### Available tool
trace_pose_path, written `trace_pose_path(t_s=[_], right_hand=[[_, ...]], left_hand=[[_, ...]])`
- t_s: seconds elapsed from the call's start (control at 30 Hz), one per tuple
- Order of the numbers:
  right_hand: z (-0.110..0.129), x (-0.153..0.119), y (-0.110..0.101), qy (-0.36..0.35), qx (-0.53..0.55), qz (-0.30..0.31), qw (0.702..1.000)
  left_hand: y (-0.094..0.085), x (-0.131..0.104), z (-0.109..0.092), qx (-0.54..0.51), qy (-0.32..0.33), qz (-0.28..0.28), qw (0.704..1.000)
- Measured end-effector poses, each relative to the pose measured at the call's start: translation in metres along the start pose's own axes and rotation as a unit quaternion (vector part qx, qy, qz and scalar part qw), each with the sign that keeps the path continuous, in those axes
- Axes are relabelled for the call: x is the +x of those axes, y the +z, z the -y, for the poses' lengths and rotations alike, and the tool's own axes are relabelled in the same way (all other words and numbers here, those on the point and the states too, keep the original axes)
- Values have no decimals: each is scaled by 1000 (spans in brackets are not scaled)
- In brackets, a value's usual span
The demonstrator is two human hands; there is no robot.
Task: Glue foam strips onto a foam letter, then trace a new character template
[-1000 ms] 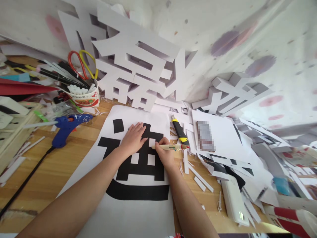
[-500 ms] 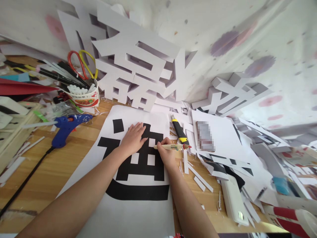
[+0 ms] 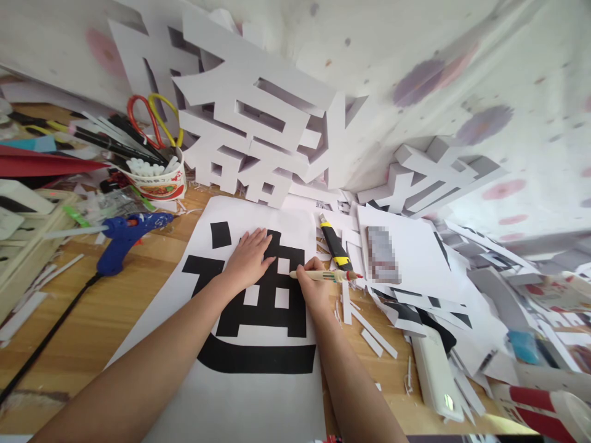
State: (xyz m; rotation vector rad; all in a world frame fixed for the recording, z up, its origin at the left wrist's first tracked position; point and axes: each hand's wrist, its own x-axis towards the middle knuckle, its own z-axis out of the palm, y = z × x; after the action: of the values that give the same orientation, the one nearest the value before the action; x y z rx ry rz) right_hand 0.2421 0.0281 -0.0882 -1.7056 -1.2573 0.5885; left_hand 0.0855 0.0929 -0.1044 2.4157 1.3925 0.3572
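Right hand (image 3: 313, 288) with pen (image 3: 324, 275) shifted slightly toward tabletop's right edge; left hand (image 3: 249, 258) unmoved, flat, fingers spread, pressing printed character sheet (image 3: 258, 307) mid-tabletop. Right hand grips pen, long axis left-right, tip on black stroke just beside left fingertips.

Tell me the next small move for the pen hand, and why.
Probably draw the pen on along the edge of the black character. The right hand has its tip on the sheet at the character's right side, and the left hand lies flat, pinning the paper.
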Motion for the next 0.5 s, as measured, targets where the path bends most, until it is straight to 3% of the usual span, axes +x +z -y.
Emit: trace_pose_path(t_s=[0.5], right_hand=[[1,1,-1,0,-9,4,1000]], left_hand=[[0,-1,0,-3,-1,3,1000]])
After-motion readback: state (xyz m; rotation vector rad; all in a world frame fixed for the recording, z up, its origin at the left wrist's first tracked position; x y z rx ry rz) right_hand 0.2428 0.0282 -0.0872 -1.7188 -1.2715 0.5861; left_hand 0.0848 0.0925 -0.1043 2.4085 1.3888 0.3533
